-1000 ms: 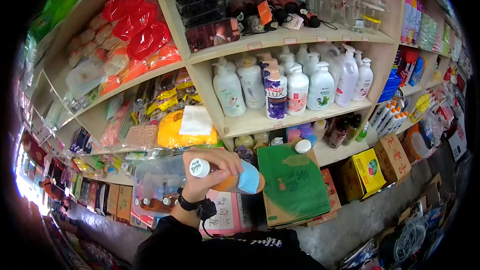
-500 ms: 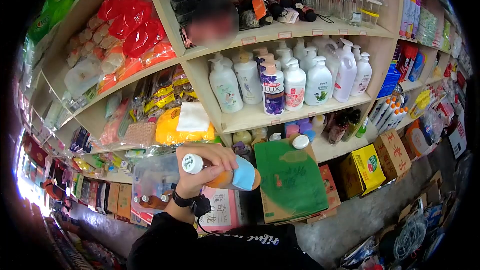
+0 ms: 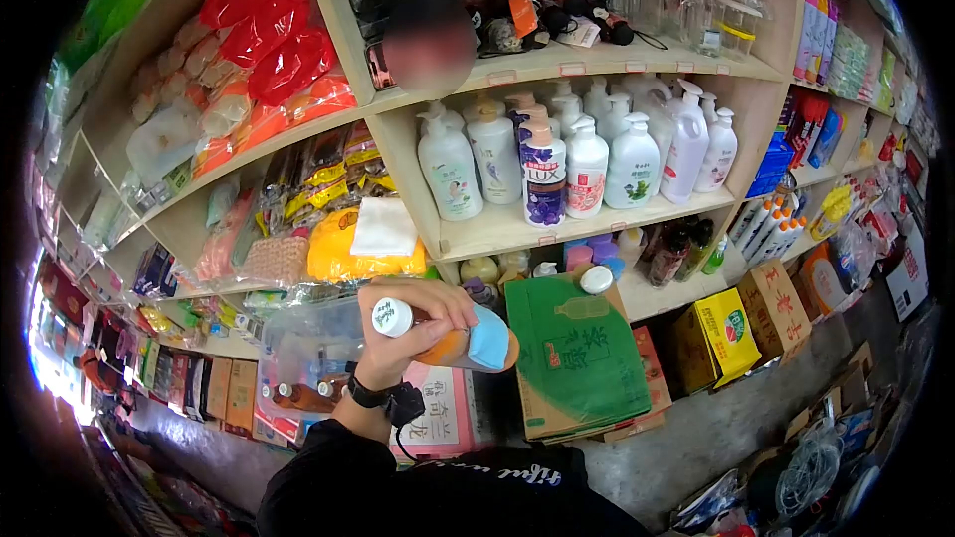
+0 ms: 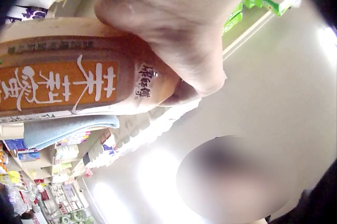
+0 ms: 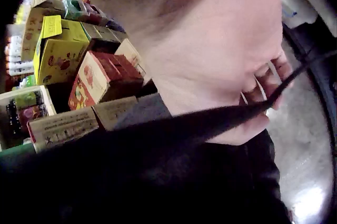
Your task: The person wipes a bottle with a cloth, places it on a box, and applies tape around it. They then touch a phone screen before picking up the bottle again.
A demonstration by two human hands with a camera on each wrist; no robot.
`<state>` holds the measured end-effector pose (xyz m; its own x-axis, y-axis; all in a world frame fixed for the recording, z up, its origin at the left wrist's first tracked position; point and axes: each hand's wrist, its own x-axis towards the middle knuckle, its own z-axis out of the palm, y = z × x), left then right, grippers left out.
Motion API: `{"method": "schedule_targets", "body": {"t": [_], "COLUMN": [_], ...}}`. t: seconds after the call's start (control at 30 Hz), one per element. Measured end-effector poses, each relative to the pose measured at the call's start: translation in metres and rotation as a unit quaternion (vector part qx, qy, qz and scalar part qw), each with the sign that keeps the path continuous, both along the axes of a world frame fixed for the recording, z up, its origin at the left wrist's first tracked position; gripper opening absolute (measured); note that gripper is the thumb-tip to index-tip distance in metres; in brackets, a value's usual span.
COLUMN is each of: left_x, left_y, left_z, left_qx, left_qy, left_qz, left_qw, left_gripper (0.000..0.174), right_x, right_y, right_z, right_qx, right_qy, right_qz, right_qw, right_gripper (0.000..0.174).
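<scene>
My left hand point(image 3: 413, 326) grips a bottle point(image 3: 450, 348) near its white cap point(image 3: 392, 317), the bottle lying tilted in front of the shelves. A light blue cloth point(image 3: 487, 340) covers part of its lower end. In the left wrist view the fingers are mostly hidden; the bottle point(image 4: 63, 84) shows an orange label with white characters, and the cloth point(image 4: 68, 129) hangs at its underside. My right hand point(image 5: 216, 50) is seen only in the right wrist view, fingers loosely curled and holding nothing visible, with a dark strap crossing before it.
Pump bottles point(image 3: 543, 174) stand on the middle shelf, above a green-topped carton point(image 3: 577, 363) with a white-capped item on it. A clear plastic bin point(image 3: 313, 343) with several bottles is left of it. Yellow point(image 3: 726, 333) and brown cartons stand right. A yellow package point(image 3: 363, 254) lies behind the hand.
The left hand, still gripping the bottle and cloth, appears slightly higher and farther left than one second ago. The head view has shifted a little.
</scene>
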<state>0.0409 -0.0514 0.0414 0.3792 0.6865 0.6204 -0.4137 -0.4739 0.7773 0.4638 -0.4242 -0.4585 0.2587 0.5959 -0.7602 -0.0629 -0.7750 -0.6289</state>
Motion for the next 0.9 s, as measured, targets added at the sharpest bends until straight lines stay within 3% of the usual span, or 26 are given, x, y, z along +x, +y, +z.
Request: {"method": "schedule_targets", "body": {"t": [0.37, 0.57, 0.77, 0.8, 0.87, 0.9], "left_x": [-0.020, -0.023, -0.015, -0.015, 0.000, 0.007], "left_y": [-0.016, -0.023, -0.024, -0.020, -0.009, -0.013], "left_z": [-0.019, -0.023, -0.043, -0.059, -0.073, -0.078], "left_qx": [-0.022, -0.013, -0.062, -0.089, -0.100, -0.123], "left_qy": [-0.007, 0.023, -0.046, -0.056, -0.077, -0.087], "left_qz": [0.028, 0.102, 0.079, 0.072, 0.081, 0.093], "left_qw": [0.999, 0.994, 0.994, 0.992, 0.989, 0.984], "left_gripper": [0.015, 0.021, 0.012, 0.010, 0.010, 0.010], "right_x": [0.014, 0.018, 0.026, 0.034, 0.081, 0.126], "right_y": [-0.001, -0.009, -0.028, -0.033, -0.025, -0.011], "right_z": [0.007, 0.003, -0.012, -0.019, -0.042, -0.069], "right_qx": [-0.012, -0.012, 0.008, 0.019, 0.094, 0.213], "right_qy": [-0.008, -0.003, 0.009, 0.016, 0.068, 0.169], "right_qz": [0.017, 0.033, 0.073, 0.107, 0.285, 0.471], "right_qw": [1.000, 0.999, 0.997, 0.994, 0.952, 0.839], "right_gripper": [0.037, 0.038, 0.038, 0.039, 0.039, 0.039]}}
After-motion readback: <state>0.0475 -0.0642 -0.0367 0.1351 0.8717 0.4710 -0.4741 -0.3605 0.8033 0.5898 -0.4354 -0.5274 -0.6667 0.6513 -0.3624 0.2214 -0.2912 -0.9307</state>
